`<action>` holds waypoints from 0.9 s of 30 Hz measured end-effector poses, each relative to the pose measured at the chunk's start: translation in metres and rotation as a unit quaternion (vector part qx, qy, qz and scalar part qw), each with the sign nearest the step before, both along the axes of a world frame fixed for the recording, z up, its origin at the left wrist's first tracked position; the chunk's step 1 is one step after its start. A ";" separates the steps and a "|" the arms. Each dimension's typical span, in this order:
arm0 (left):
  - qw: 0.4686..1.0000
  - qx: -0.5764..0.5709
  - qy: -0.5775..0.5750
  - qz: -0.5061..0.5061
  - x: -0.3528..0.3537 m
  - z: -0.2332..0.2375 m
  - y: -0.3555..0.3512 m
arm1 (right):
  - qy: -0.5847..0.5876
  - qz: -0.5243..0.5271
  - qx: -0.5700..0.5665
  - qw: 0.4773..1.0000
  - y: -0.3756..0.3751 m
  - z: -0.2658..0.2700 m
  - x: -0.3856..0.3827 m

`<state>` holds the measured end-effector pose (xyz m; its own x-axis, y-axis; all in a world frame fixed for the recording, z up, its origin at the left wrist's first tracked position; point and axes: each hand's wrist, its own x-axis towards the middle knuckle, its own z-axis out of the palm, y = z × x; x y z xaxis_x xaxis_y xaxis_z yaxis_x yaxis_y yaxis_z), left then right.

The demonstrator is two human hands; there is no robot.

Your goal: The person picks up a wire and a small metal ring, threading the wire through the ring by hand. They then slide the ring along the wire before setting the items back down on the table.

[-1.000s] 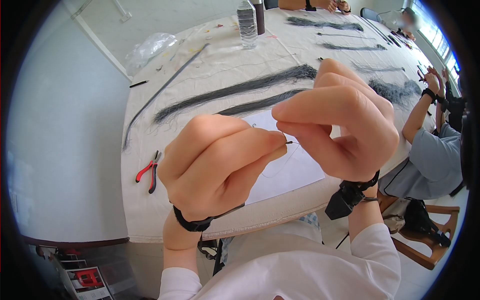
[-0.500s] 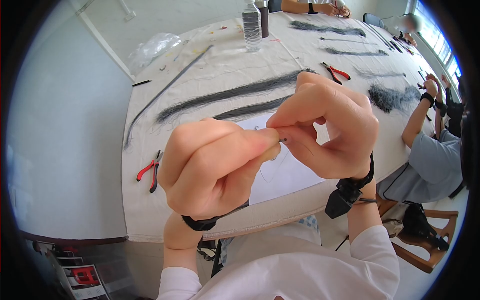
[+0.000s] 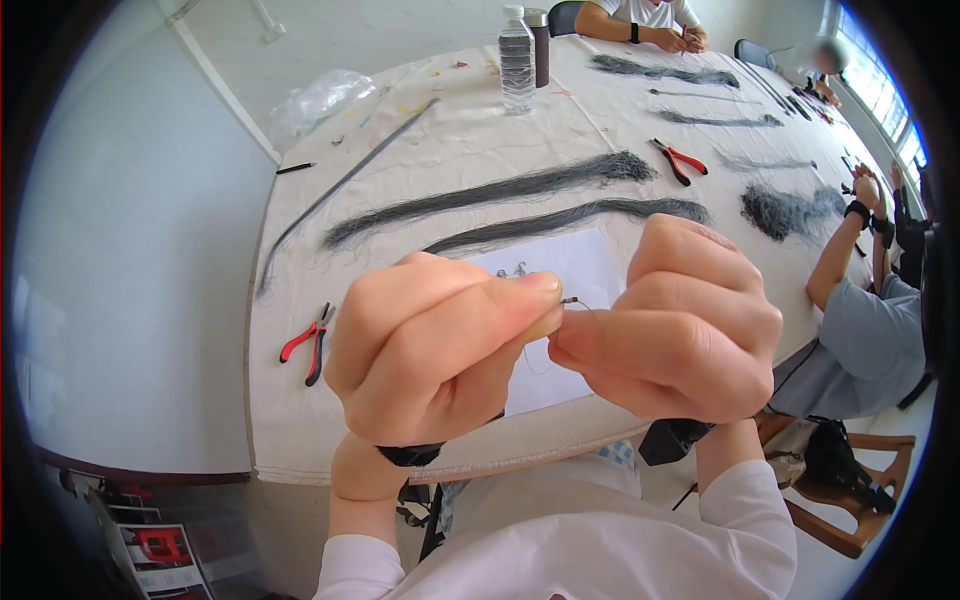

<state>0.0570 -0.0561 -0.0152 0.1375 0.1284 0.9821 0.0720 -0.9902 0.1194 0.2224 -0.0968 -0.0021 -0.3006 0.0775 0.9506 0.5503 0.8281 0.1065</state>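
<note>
One dark-tipped wire [image 3: 571, 300], between left hand [image 3: 440, 340] and right hand [image 3: 680, 330]

A thin wire [image 3: 586, 306] is curving loosely between the left hand [image 3: 440, 345] and right hand [image 3: 680, 330]. Its short dark piece [image 3: 570, 300] is jutting rightward.

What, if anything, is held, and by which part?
The left hand pinches a small dark piece behind its exposed tip. Whether the right hand pinches the thin wire cannot be told.
</note>
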 end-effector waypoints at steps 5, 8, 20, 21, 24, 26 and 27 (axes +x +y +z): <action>1.000 0.006 0.015 0.012 -0.001 0.000 0.000 | -0.022 -0.064 0.024 0.997 -0.012 0.002 0.003; 0.999 0.017 0.027 0.025 -0.001 0.001 0.001 | -0.038 -0.085 0.042 0.995 -0.014 0.005 0.008; 0.996 0.023 0.081 0.029 0.000 0.005 -0.001 | -0.014 0.006 -0.011 1.000 0.011 0.009 0.022; 0.997 0.016 0.073 0.028 0.000 0.004 -0.001 | -0.029 0.012 -0.038 0.999 0.011 0.010 0.025; 0.998 0.007 0.060 0.035 0.000 0.002 -0.001 | 0.001 0.022 -0.086 0.996 0.016 0.004 0.024; 0.998 0.006 0.054 0.042 0.000 0.000 0.000 | 0.016 0.034 -0.112 0.993 0.015 0.003 0.021; 0.999 0.007 0.040 0.033 0.001 -0.001 0.001 | 0.031 0.045 -0.138 0.989 0.015 0.003 0.020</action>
<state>0.0585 -0.0550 -0.0158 0.2074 0.1259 0.9701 0.1463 -0.9845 0.0965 0.2425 -0.0820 0.0008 -0.2595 0.3123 0.9139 0.4707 0.8672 -0.1627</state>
